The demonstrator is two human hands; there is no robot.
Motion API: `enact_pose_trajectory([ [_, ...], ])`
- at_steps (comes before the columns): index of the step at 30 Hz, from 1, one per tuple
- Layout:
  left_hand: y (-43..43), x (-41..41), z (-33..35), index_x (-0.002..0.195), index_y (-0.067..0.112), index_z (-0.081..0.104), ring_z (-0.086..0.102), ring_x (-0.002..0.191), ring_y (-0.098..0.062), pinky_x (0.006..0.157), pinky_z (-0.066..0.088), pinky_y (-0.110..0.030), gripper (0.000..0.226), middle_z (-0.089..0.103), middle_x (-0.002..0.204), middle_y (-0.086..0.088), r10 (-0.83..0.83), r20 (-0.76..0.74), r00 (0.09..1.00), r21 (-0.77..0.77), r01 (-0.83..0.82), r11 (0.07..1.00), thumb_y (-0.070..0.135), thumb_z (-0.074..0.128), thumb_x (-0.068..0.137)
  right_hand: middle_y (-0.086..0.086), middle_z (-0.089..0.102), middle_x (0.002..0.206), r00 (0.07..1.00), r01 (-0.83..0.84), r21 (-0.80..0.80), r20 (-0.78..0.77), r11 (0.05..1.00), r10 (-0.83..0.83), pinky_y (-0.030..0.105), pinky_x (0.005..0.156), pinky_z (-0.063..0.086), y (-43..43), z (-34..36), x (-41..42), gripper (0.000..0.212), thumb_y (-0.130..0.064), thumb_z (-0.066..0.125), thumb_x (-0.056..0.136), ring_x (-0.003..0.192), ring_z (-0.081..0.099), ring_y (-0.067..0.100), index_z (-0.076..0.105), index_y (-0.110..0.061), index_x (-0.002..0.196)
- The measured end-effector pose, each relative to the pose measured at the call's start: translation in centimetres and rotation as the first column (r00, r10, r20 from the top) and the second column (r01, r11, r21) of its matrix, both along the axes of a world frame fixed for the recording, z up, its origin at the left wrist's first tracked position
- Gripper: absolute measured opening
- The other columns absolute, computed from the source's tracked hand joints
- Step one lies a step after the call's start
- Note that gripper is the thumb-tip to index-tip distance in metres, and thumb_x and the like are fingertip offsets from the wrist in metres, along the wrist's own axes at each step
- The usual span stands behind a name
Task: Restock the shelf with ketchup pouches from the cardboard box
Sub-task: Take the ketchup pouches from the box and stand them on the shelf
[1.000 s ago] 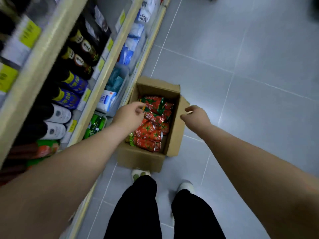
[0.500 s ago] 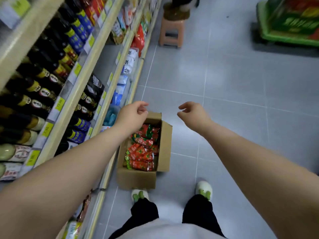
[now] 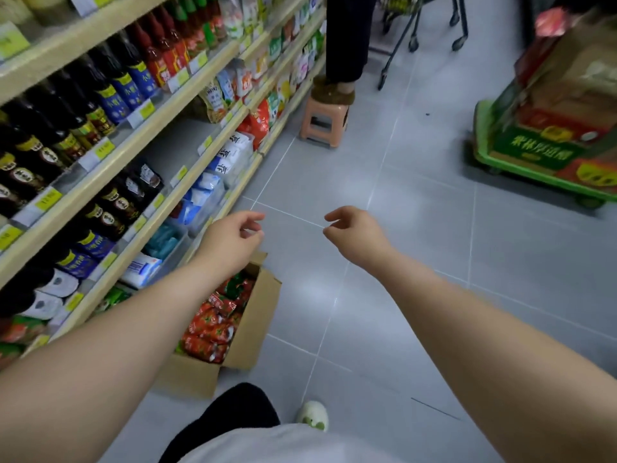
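Left hand [image 3: 230, 242], right hand [image 3: 357, 238] risen above one cardboard box [image 3: 190, 375], empty.

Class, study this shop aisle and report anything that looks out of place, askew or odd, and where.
Two things stand out. The ketchup pouches lie in a jumbled heap in the open cardboard box on the floor. Further up the aisle, a person stands on a pink stool, a makeshift step. Nothing looks spilled.

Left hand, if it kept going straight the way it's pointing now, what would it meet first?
Probably nothing close. The left hand points forward and right over bare floor, missing the right hand. The way looks free there, though depth is unclear.
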State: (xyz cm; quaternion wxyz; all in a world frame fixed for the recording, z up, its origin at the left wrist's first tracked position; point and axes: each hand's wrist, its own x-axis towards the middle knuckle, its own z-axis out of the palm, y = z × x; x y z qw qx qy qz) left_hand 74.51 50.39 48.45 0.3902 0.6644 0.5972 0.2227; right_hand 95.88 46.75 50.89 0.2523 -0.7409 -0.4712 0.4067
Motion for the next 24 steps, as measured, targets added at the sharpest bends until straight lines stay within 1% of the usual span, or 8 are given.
enact_pose_trajectory([
  [5, 2.6, 1.8, 0.8, 0.117, 0.024, 0.06, 0.058, 0.084, -0.01, 0.069, 0.042, -0.016, 0.03, 0.064, 0.1, 0.005, 0.028, -0.014, 0.999, 0.033, -0.028, 0.999, 0.017, 0.059, 0.088, 0.002, 0.064, 0.09, 0.999, -0.031, 0.022, -0.006, 0.999, 0.031, 0.024, 0.06, 0.044, 4.0, 0.6, 2.5, 0.028, -0.017, 0.058, 0.083, 0.063, 0.056, 0.016, 0.061, -0.017, 0.111],
  [10, 8.3, 1.7, 0.2, 0.116, 0.026, 0.061, 0.059, 0.084, -0.012, 0.077, 0.047, -0.026, 0.031, 0.062, 0.096, 0.009, 0.063, -0.044, 0.997, 0.048, -0.061, 0.997, 0.02, 0.059, 0.086, 0.003, 0.064, 0.092, 0.994, -0.109, 0.035, 0.001, 0.993, 0.109, 0.024, 0.06, 0.043, 10.6, 0.4, 2.8, 0.029, -0.019, 0.059, 0.084, 0.062, 0.055, 0.015, 0.06, -0.017, 0.113],
  [14, 14.6, 1.3, -0.8, 0.114, 0.029, 0.062, 0.056, 0.075, -0.002, 0.065, 0.04, -0.013, 0.03, 0.06, 0.088, 0.017, 0.109, -0.059, 0.992, 0.041, -0.107, 0.993, 0.022, 0.06, 0.085, 0.002, 0.064, 0.092, 0.986, -0.165, 0.017, 0.035, 0.986, 0.165, 0.021, 0.056, 0.042, 17.4, 0.1, 2.4, 0.029, -0.02, 0.058, 0.085, 0.062, 0.056, 0.013, 0.06, -0.017, 0.114],
  [18, 20.0, 0.6, 0.1, 0.11, 0.03, 0.062, 0.054, 0.069, -0.002, 0.063, 0.04, -0.017, 0.026, 0.06, 0.081, 0.019, 0.151, -0.064, 0.986, 0.022, -0.15, 0.988, 0.023, 0.06, 0.085, -0.003, 0.063, 0.077, 0.971, -0.238, 0.066, 0.042, 0.969, 0.236, 0.015, 0.048, 0.043, 24.1, 0.5, 1.9, 0.028, -0.019, 0.057, 0.085, 0.057, 0.056, 0.008, 0.059, -0.017, 0.113],
  [19, 20.9, 0.5, 0.3, 0.108, 0.031, 0.063, 0.054, 0.066, -0.002, 0.063, 0.04, -0.018, 0.025, 0.06, 0.08, 0.02, 0.179, -0.071, 0.981, 0.028, -0.177, 0.984, 0.022, 0.06, 0.085, -0.005, 0.062, 0.075, 0.97, -0.243, 0.075, 0.039, 0.967, 0.241, 0.015, 0.048, 0.043, 25.3, 0.7, 1.8, 0.027, -0.019, 0.057, 0.085, 0.057, 0.056, 0.008, 0.06, -0.016, 0.112],
  [20, 24.2, -0.3, -0.2, 0.106, 0.031, 0.063, 0.053, 0.064, -0.001, 0.063, 0.04, -0.018, 0.024, 0.06, 0.078, 0.02, 0.343, -0.057, 0.938, 0.029, -0.341, 0.939, 0.021, 0.061, 0.084, -0.004, 0.064, 0.078, 0.925, -0.38, 0.045, 0.038, 0.924, 0.379, 0.018, 0.052, 0.044, 31.7, 0.4, 0.3, 0.028, -0.019, 0.057, 0.085, 0.06, 0.057, 0.009, 0.06, -0.016, 0.112],
  [22, 25.0, -0.2, -0.2, 0.102, 0.032, 0.064, 0.052, 0.062, -0.001, 0.064, 0.041, -0.018, 0.022, 0.059, 0.076, 0.018, 0.387, -0.044, 0.921, 0.017, -0.386, 0.922, 0.019, 0.06, 0.084, 0.003, 0.067, 0.092, 0.904, -0.425, 0.016, 0.068, 0.905, 0.423, 0.022, 0.064, 0.043, 33.5, 0.5, 0.1, 0.029, -0.021, 0.057, 0.086, 0.072, 0.059, 0.016, 0.06, -0.016, 0.114],
  [24, 25.8, 0.0, -1.0, 0.104, 0.031, 0.064, 0.052, 0.064, -0.003, 0.069, 0.043, -0.021, 0.023, 0.059, 0.078, 0.017, 0.505, -0.027, 0.863, 0.009, -0.505, 0.863, 0.018, 0.059, 0.086, 0.007, 0.069, 0.099, 0.819, -0.571, -0.012, 0.072, 0.821, 0.57, 0.026, 0.068, 0.046, 36.8, 0.1, -0.8, 0.03, -0.02, 0.056, 0.086, 0.08, 0.062, 0.02, 0.059, -0.015, 0.116],
])
